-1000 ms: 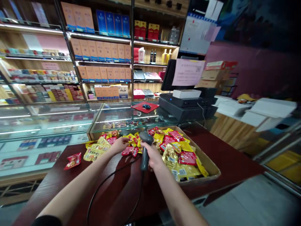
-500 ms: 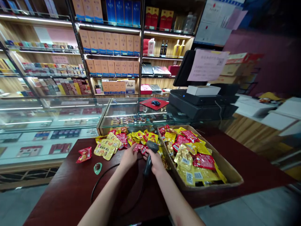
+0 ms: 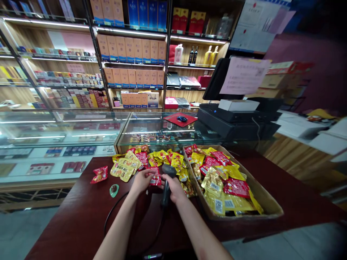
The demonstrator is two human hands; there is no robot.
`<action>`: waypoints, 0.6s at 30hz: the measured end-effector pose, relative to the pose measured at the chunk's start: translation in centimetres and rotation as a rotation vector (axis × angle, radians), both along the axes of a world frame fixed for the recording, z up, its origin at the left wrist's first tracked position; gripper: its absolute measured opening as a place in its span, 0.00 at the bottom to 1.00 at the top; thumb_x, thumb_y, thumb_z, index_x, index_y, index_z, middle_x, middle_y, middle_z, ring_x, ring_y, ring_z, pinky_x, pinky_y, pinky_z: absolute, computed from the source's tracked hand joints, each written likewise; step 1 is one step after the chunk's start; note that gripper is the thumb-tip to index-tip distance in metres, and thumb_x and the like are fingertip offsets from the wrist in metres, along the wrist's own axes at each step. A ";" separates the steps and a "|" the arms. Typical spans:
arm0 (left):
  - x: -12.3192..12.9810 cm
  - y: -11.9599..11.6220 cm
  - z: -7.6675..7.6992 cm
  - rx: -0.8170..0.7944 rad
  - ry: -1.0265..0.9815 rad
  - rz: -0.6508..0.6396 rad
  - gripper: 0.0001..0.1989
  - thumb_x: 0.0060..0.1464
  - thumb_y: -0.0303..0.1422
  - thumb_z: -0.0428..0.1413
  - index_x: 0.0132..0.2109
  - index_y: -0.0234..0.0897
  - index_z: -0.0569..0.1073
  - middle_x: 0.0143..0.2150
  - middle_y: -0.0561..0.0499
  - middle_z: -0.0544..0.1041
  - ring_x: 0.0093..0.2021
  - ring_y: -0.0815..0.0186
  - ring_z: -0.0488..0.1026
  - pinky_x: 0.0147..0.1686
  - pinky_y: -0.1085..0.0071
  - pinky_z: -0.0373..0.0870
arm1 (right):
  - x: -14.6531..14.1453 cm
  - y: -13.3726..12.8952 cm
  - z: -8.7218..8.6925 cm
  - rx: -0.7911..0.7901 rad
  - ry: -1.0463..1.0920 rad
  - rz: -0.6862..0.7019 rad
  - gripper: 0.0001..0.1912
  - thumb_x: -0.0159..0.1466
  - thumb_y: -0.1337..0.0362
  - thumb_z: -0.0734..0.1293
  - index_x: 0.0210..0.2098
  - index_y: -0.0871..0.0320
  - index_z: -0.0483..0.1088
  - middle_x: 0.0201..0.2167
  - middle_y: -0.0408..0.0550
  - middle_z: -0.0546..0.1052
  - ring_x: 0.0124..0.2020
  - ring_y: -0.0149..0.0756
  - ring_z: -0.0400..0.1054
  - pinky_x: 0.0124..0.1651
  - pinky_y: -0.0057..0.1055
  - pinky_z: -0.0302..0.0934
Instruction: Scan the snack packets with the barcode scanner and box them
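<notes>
My left hand (image 3: 141,181) pinches a red snack packet (image 3: 155,176) by its left side, holding it up off the table. In my right hand (image 3: 173,187) is a black barcode scanner (image 3: 166,189), gripped by its handle, with its head close to the packet's right side. Behind both hands lies a loose row of yellow and red snack packets (image 3: 162,155). To the left are flat pale-yellow packets (image 3: 123,169), a single red packet (image 3: 99,174) and a small green piece with a dark centre (image 3: 114,190).
An open cardboard box (image 3: 271,207) of snack packets stands to the right on the dark red table (image 3: 73,216). The scanner's black cable (image 3: 111,211) loops across the table. A glass display counter (image 3: 89,126), a mouse (image 3: 181,118) and a monitor (image 3: 217,79) are beyond.
My left hand has lifted the red packet from the row and drawn it nearer. The scanner in my right hand has shifted slightly left and towards me.
</notes>
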State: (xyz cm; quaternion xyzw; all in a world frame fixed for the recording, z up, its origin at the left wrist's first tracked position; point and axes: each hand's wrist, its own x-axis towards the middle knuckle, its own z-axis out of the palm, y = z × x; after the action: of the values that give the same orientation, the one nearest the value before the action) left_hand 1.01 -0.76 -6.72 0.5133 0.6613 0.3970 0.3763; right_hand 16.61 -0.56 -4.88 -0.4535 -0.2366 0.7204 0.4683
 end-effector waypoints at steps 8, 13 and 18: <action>-1.6 0.6 1.4 0.046 -0.356 0.161 0.39 0.35 0.29 0.69 0.56 0.33 0.65 0.25 0.56 0.75 0.25 0.70 0.72 0.27 0.77 0.65 | -0.6 1.5 2.2 0.076 0.025 0.084 0.06 0.52 0.70 0.69 0.30 0.62 0.69 0.21 0.43 0.75 0.21 0.29 0.70 0.28 0.29 0.71; -2.2 1.5 3.0 -0.176 -0.686 0.103 0.23 0.34 0.28 0.70 0.38 0.32 0.70 0.28 0.51 0.77 0.27 0.70 0.74 0.28 0.76 0.70 | -0.5 2.2 3.5 0.105 -0.005 0.120 0.09 0.52 0.71 0.70 0.33 0.61 0.69 0.20 0.42 0.75 0.22 0.30 0.70 0.28 0.29 0.71; -2.4 1.6 4.3 -0.296 -0.788 0.030 0.18 0.34 0.24 0.70 0.30 0.33 0.68 0.27 0.50 0.77 0.25 0.68 0.75 0.27 0.75 0.73 | 0.0 2.8 3.7 0.064 -0.069 0.163 0.05 0.53 0.72 0.69 0.31 0.62 0.69 0.19 0.43 0.75 0.20 0.30 0.70 0.26 0.29 0.71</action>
State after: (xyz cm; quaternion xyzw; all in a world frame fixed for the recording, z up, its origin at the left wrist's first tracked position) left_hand -1.42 0.87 -2.43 0.2531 0.5242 0.4689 0.6643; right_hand 16.58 2.24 -1.13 -0.4421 -0.3119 0.7321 0.4139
